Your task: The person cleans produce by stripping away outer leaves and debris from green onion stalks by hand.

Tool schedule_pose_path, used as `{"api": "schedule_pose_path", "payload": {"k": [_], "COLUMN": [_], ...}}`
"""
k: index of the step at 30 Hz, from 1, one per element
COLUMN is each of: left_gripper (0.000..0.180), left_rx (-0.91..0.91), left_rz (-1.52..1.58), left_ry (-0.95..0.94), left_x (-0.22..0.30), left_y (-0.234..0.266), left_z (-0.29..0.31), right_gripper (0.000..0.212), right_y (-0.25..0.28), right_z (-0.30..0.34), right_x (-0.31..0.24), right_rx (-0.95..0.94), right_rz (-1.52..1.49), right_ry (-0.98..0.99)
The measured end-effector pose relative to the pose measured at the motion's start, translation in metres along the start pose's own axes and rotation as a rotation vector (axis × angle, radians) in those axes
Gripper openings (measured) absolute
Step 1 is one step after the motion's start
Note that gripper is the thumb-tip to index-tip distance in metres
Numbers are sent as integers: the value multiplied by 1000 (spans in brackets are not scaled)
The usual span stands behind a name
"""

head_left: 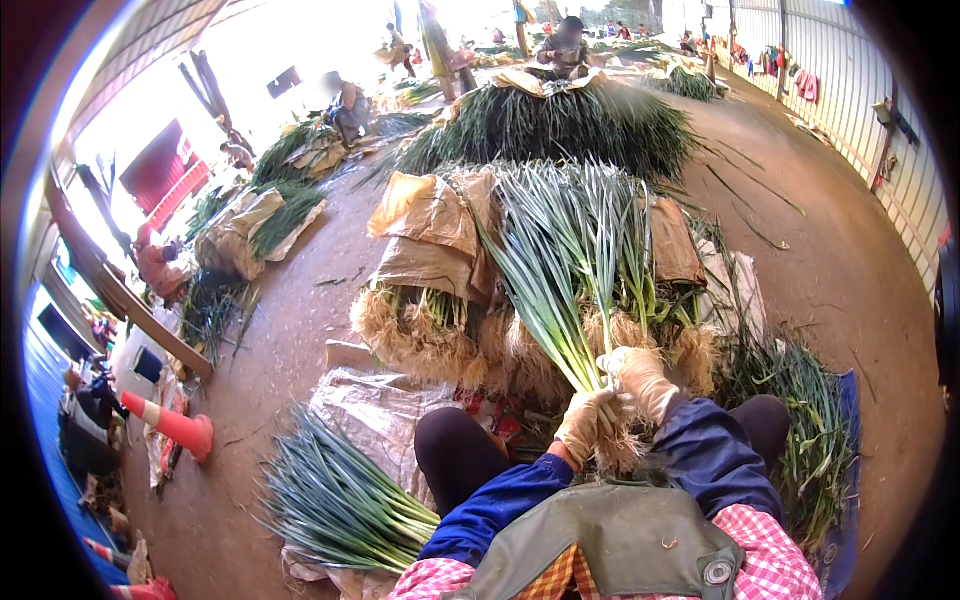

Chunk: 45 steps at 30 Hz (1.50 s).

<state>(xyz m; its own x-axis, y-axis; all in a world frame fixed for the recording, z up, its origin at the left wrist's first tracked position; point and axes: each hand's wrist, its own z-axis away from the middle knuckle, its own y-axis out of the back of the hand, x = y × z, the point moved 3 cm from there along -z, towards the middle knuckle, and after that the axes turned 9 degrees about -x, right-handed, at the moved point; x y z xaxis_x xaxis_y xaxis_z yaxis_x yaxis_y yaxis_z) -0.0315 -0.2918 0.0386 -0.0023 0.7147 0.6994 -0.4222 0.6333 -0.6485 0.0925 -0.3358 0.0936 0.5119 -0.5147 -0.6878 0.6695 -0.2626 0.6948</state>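
Observation:
My left hand (pixel 583 428), in a pale work glove, is closed around the lower stems of a bunch of green onions (pixel 562 335). The leaves fan away up and to the left, and pale roots (pixel 620 450) hang below the glove. Right beside it, my gloved right hand (pixel 642 382) is closed at the base of a green onion stalk (pixel 606 290) that points away from me. Its fingertips are partly hidden. In front lies a big heap of green onions (pixel 625 215) with roots toward me. A pile with stripped, pale stems (pixel 345 500) rests by my left knee.
Brown sacking (pixel 430 265) covers part of the heap. Loose green leaves (pixel 800 440) lie at my right on a blue sheet (pixel 845 480). An orange cone (pixel 185 430) stands at left. Farther off, a person (pixel 568 50) sits behind another heap (pixel 560 130).

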Motion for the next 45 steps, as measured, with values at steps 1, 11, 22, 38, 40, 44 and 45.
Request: {"api": "schedule_pose_path", "payload": {"k": [1, 11, 22, 38, 40, 44, 45], "left_gripper": [14, 15, 33, 24, 23, 23, 23], "left_rx": [47, 24, 115, 168, 189, 135, 107], "left_rz": [-60, 498, 191, 44, 34, 188, 238], "left_ry": [8, -9, -36, -186, -199, -133, -111], "left_x": [-2, 9, 8, 14, 11, 12, 12], "left_y": [11, 2, 1, 0, 5, -6, -10], "left_z": [1, -7, -8, -4, -8, -1, -1], "right_gripper": [30, 22, 31, 42, 41, 27, 23], "right_y": [-3, 22, 5, -19, -22, -40, -44], "right_z": [6, 82, 9, -28, -34, -17, -13], "right_x": [-26, -62, 19, -2, 5, 24, 29], "right_rx": [27, -517, -298, -370, -314, -226, -209], "right_rz": [403, -687, -732, -166, -168, -852, -1029], "right_ry": [60, 243, -126, -66, 11, -36, -54]}}
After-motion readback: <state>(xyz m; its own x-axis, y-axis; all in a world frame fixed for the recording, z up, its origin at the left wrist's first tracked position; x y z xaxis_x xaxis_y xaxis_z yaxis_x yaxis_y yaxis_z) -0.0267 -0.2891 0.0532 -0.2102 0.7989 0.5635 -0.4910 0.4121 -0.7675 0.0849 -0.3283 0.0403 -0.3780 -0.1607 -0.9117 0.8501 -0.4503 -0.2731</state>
